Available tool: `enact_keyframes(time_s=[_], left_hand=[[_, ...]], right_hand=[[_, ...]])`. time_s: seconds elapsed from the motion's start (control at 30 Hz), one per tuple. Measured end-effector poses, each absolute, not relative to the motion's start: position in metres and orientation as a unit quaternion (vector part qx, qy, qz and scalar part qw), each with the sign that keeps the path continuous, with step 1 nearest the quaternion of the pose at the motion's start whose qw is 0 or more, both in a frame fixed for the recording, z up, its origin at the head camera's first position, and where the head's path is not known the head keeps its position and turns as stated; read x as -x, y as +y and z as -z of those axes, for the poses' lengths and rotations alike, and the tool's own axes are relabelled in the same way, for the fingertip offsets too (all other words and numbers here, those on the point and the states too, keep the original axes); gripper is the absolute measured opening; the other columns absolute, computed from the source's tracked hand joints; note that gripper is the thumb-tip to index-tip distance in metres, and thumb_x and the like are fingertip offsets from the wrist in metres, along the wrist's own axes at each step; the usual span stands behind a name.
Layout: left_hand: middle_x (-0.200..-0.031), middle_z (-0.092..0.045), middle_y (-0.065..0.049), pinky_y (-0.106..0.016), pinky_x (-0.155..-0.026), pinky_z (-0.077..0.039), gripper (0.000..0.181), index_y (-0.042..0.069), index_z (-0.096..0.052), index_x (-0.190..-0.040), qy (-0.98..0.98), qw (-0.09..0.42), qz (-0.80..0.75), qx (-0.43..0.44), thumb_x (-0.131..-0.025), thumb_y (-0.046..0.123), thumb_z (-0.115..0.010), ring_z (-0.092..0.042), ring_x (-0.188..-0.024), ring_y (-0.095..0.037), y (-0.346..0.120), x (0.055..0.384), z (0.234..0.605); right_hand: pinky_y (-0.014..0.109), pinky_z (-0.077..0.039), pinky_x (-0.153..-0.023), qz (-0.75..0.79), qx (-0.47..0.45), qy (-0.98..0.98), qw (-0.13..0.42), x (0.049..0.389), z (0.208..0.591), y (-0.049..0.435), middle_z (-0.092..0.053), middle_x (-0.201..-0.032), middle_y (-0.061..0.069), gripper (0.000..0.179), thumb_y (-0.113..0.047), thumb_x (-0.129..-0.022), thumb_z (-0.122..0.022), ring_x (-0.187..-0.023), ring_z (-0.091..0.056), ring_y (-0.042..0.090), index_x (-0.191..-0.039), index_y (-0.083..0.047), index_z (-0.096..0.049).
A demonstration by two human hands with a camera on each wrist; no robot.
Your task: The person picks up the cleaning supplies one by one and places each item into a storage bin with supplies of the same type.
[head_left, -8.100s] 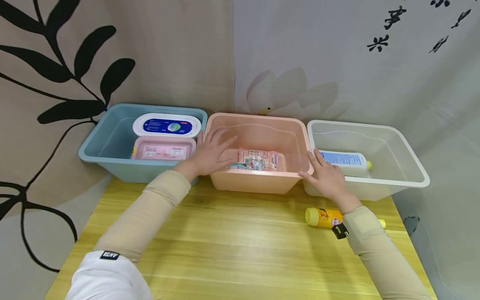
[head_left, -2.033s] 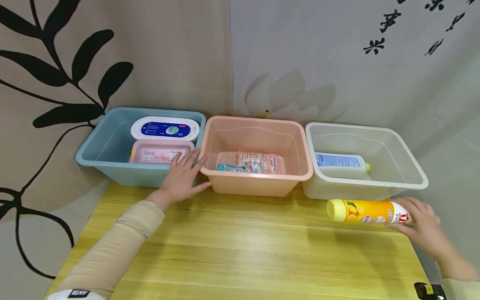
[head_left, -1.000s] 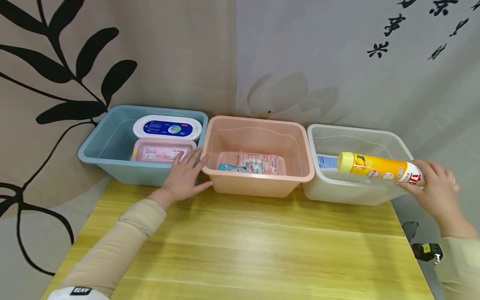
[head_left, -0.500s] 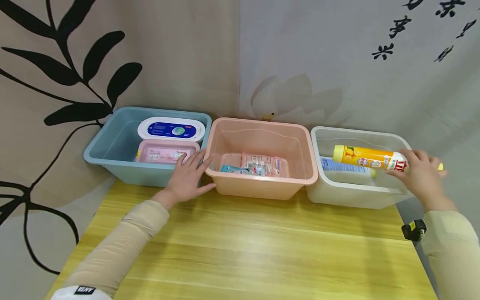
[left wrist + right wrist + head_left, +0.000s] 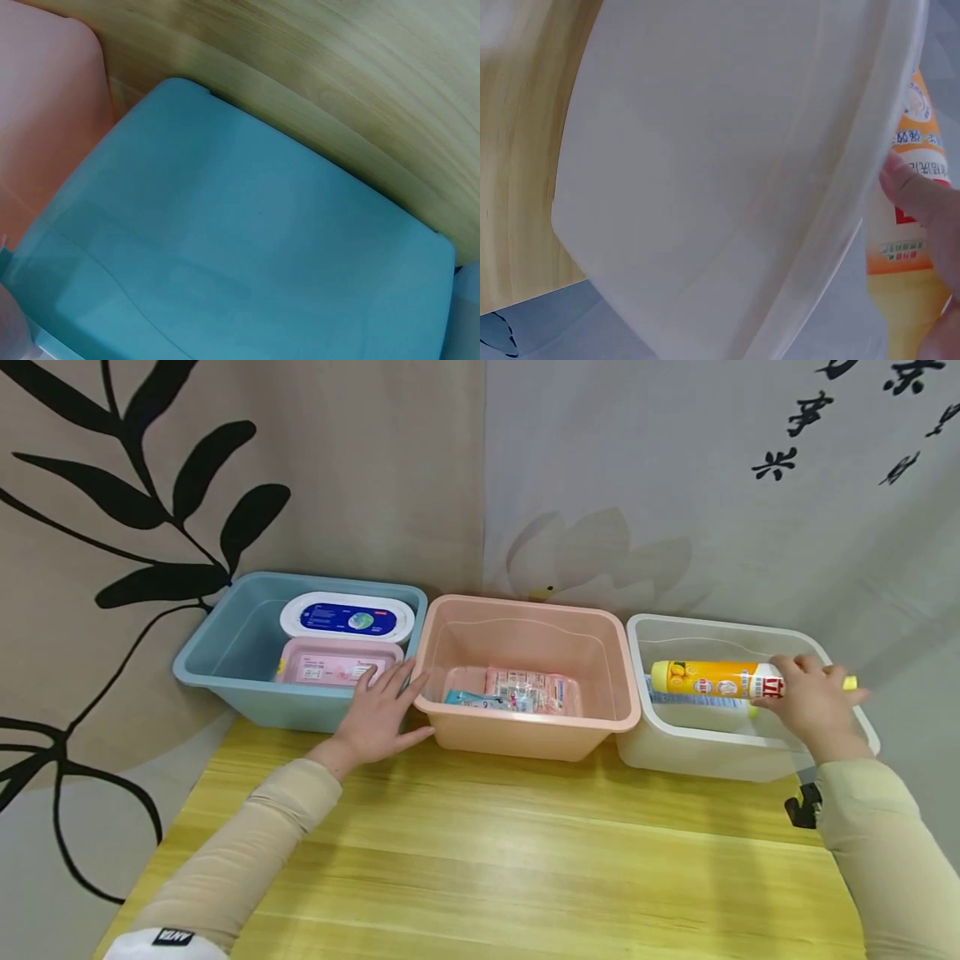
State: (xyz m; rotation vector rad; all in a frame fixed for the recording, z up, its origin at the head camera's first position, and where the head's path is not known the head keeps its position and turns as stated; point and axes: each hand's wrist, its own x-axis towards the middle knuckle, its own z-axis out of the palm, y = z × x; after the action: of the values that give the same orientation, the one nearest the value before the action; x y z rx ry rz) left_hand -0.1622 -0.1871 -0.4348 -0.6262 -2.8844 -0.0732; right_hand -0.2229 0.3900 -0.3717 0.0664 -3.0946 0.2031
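Observation:
My right hand [image 5: 813,702] grips a yellow-orange dish soap bottle [image 5: 712,678] by its label near the narrow end. The bottle lies level over the white bin [image 5: 757,756], above a white bottle with a blue label [image 5: 697,700] that it mostly hides. In the right wrist view my thumb and fingers hold the dish soap bottle [image 5: 907,259] beyond the bin's rim. My left hand [image 5: 375,718], fingers spread, rests at the adjoining rims of the blue bin [image 5: 277,706] and the pink bin [image 5: 517,739]. From the left wrist, mostly the blue bin's outer wall [image 5: 247,217] shows.
A white wipes box [image 5: 347,617] and a pink box [image 5: 337,662] sit in the blue bin. Several small packets [image 5: 525,689] lie in the pink bin. All three bins stand in a row on the wooden table [image 5: 487,860], against a curtain [image 5: 375,485].
The dish soap bottle went from the table up over the white bin's rim and, lately, left and back above the bin's inside. My left hand shifted from the pink bin to the rims, then stayed.

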Motion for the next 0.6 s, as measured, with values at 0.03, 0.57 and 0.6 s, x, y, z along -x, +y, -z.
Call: enact_keyframes(time_s=[0.03, 0.57, 0.6], left_hand=[[-0.154, -0.023, -0.016, -0.06, -0.109, -0.02, 0.086, 0.016, -0.025, -0.149, -0.973, 0.094, 0.024, 0.211, -0.082, 0.063, -0.053, -0.027, -0.139, -0.036, -0.187, 0.162, 0.435], [-0.153, -0.024, -0.017, -0.061, -0.109, -0.021, 0.086, 0.015, -0.026, -0.149, -0.972, 0.098, 0.023, 0.211, -0.082, 0.062, -0.055, -0.028, -0.138, -0.036, -0.187, 0.162, 0.436], [-0.153, -0.024, -0.017, -0.061, -0.108, -0.021, 0.086, 0.015, -0.026, -0.149, -0.972, 0.1, 0.023, 0.211, -0.082, 0.062, -0.055, -0.028, -0.138, -0.036, -0.187, 0.162, 0.436]], right_hand=[[0.085, -0.008, -0.08, -0.061, -0.022, -0.998, 0.016, 0.223, 0.372, 0.389, -0.03, -0.128, 0.034, 0.073, -0.035, -0.079, -0.073, -0.108, -0.021, 0.064, -0.132, -0.002, -0.036], [0.086, -0.011, -0.079, -0.03, -0.039, -0.998, -0.04, 0.24, 0.369, 0.384, -0.028, -0.13, 0.035, 0.074, -0.039, -0.08, -0.07, -0.109, -0.022, 0.065, -0.134, -0.002, -0.034], [0.086, -0.011, -0.079, -0.027, -0.042, -0.998, -0.046, 0.241, 0.368, 0.384, -0.028, -0.131, 0.035, 0.075, -0.04, -0.08, -0.07, -0.109, -0.022, 0.065, -0.134, -0.002, -0.034]])
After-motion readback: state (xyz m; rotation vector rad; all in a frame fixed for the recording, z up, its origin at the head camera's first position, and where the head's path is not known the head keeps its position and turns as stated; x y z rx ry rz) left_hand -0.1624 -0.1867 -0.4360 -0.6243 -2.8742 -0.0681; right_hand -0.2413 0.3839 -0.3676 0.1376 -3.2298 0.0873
